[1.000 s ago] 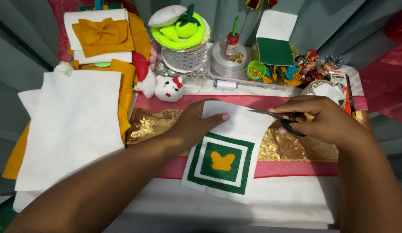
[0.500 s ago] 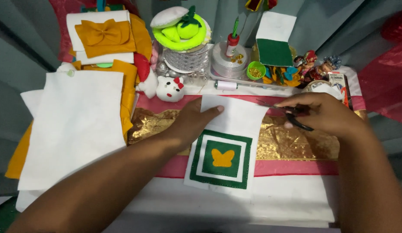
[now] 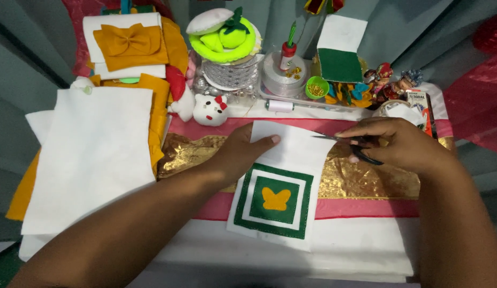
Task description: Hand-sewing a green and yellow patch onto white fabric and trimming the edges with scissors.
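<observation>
**stitchfan:** While the left hand point(image 3: 240, 154) lies flat and spread on the white felt piece point(image 3: 283, 184), thumb resting on its upper part, it isn't gripping anything, just pressing the felt down onto the gold fabric strip point(image 3: 366, 178). Can anyone make out what's on that felt?

**feltnerd:** Yep, a green square frame, then a white band, then a solid green square point(image 3: 274, 198) with an orange butterfly shape point(image 3: 275, 199) in the middle. That felt piece sits mid-table, lower half over the pink band point(image 3: 360, 208) and the white cloth point(image 3: 366, 250) under it.

**stitchfan:** And the right hand point(image 3: 400, 146)?

**feltnerd:** Curled closed around a pair of scissors point(image 3: 347, 144), fingers through the dark handles. Blades point left and the tip touches the felt's upper right edge. Can't tell whether the blades are parted, they look pretty much together.

**stitchfan:** Stuff around it?

**feltnerd:** Big white felt sheet point(image 3: 93, 154) on the left, lying over orange fabric point(image 3: 158, 114). Behind that, a folded white stack with an orange bow point(image 3: 130, 42) on top. A small white cat-face plush point(image 3: 209, 110) sits just beyond the left hand. Further back there's a neon yellow-green pincushion thing point(image 3: 223, 38) on a spool of silver trim point(image 3: 227, 74), a white thread spool point(image 3: 279, 105), and a white and green felt card point(image 3: 339, 50) standing upright.
</observation>
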